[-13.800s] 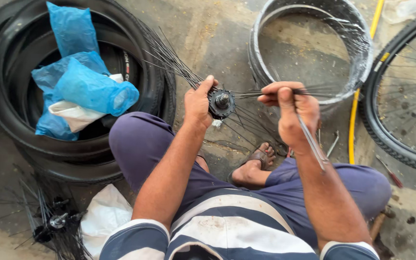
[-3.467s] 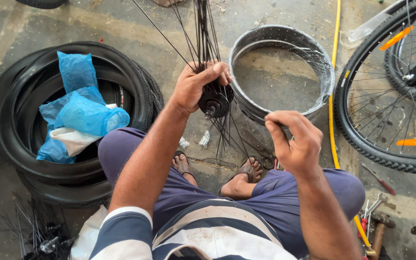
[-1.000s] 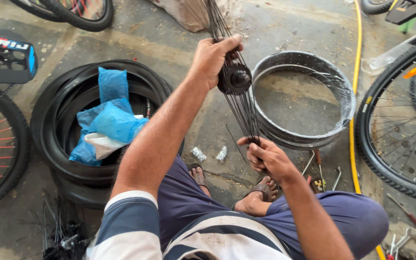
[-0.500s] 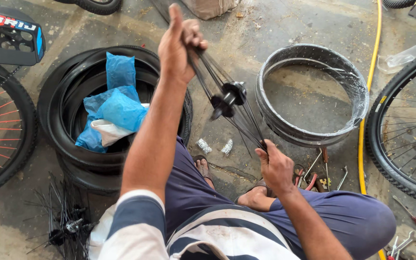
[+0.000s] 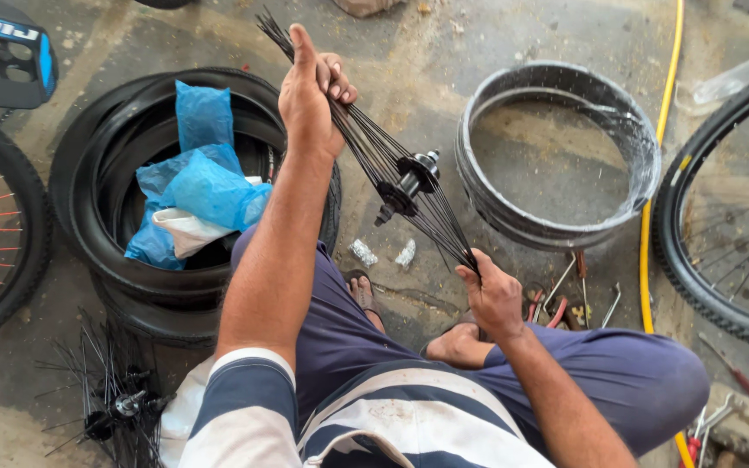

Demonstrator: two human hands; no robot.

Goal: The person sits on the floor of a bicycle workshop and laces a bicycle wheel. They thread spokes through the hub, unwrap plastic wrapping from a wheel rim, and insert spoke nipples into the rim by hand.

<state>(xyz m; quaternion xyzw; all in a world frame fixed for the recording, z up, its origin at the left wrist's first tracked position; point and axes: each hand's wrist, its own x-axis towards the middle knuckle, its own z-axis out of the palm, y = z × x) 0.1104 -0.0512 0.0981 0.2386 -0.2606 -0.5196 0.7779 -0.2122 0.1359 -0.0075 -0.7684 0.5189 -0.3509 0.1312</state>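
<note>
Left hand [image 5: 312,95] is up high, far from the body, clenched around one end of the bundle of black spokes [image 5: 366,147], thumb sticking straight up. Right hand [image 5: 494,299] sits lower and nearer, fingers pinched tight on the other end of the bundle. Strung between the two, tilted, hangs the black wheel hub [image 5: 407,184], clear of the ground.

To the left, a stack of black tyres [image 5: 106,217] cradles crumpled blue plastic bags [image 5: 192,186] with a white wrapper [image 5: 185,232] tucked beneath them. Far left corner shows a dark panel with a blue edge and red and white lettering [image 5: 2,48]. Two small silvery wrappers [image 5: 383,254] lie on the concrete just beyond the knees.

Right of the hub stands a grey metal rim [image 5: 556,152], and a yellow hose [image 5: 661,182] runs along its right side, then a bicycle wheel [image 5: 721,234]. Hand tools [image 5: 569,299] lie scattered near the right hand. Open concrete lies far, between the tyres and the rim.
</note>
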